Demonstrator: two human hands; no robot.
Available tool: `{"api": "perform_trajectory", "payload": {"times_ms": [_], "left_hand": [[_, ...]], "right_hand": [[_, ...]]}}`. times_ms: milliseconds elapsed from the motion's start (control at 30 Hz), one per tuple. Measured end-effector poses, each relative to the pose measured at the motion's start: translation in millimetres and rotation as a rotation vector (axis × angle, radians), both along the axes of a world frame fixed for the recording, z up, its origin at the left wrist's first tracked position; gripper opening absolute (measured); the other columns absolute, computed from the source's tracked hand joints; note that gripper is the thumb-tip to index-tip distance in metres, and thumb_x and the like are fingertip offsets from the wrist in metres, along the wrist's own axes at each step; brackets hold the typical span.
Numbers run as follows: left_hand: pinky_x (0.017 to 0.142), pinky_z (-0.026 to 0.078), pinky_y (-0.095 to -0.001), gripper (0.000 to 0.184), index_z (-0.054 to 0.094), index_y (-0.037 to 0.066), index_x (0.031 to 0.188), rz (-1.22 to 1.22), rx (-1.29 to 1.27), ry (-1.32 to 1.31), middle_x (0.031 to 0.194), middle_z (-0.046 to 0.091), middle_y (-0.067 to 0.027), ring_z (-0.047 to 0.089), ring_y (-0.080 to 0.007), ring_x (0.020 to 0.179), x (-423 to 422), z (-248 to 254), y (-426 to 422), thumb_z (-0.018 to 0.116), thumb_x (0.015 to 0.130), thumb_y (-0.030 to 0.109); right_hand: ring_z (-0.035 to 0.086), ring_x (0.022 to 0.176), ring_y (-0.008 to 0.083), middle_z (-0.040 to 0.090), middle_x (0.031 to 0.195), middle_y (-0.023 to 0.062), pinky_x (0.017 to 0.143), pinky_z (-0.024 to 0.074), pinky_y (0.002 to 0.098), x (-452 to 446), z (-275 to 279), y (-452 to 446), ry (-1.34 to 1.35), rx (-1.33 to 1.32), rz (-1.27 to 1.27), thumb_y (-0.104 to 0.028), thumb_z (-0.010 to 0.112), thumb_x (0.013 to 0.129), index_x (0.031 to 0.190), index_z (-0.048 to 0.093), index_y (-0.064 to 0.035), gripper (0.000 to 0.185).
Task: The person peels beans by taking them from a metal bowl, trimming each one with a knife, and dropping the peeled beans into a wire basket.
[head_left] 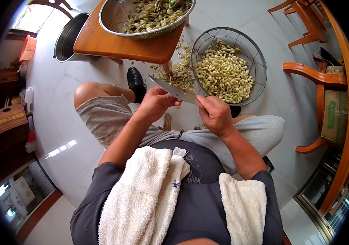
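Grey metal knife [186,95] is clamped in the right hand [216,117], the left hand [157,103] pinching a small indistinct piece [178,101] beside it, pale bulbs [224,72] beyond.

My feed shows a silver-grey knife [186,95], cream and pale-green bulbs [223,73], an orange-brown stool [129,47] and a white floor [56,110] with faint grey veins. I see dark-dotted light-grey shorts [105,116], a charcoal shirt [207,212] and a cream towel [135,192] marked blue.
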State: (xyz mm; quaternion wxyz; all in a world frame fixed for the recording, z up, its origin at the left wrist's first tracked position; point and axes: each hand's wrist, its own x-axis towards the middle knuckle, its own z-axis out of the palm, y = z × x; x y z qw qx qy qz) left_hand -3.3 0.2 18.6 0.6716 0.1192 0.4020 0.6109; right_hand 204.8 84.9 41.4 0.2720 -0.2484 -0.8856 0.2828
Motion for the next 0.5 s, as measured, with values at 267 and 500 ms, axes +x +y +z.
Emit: {"api": "perform_trajectory", "payload": {"times_ms": [267, 500], "left_hand": [[0.067, 0.049, -0.0265, 0.035, 0.052, -0.013, 0.115, 0.093, -0.019, 0.201, 0.09, 0.065, -0.0131, 0.062, -0.0147, 0.074, 5.0, -8.2, -0.2, 0.057, 0.081, -0.006], [0.06, 0.048, -0.026, 0.029, 0.055, -0.012, 0.11, 0.128, -0.056, 0.288, 0.087, 0.064, -0.0121, 0.061, -0.014, 0.073, 8.9, -1.6, -0.8, 0.057, 0.081, -0.009]], "right_hand": [[0.058, 0.07, 0.0283, 0.06, 0.079, 0.0108, 0.062, 0.0482, 0.036, -2.3, 6.4, -3.9, -0.068, 0.105, 0.041, 0.0, 0.065, 0.071, 0.106, 0.064, -0.0009, 0.034], [0.057, 0.072, 0.0277, 0.059, 0.081, 0.0105, 0.063, 0.0478, 0.0359, -2.9, 5.9, -6.0, -0.12, 0.148, 0.032, -0.003, 0.066, 0.07, 0.107, 0.064, -0.0009, 0.037]]}}
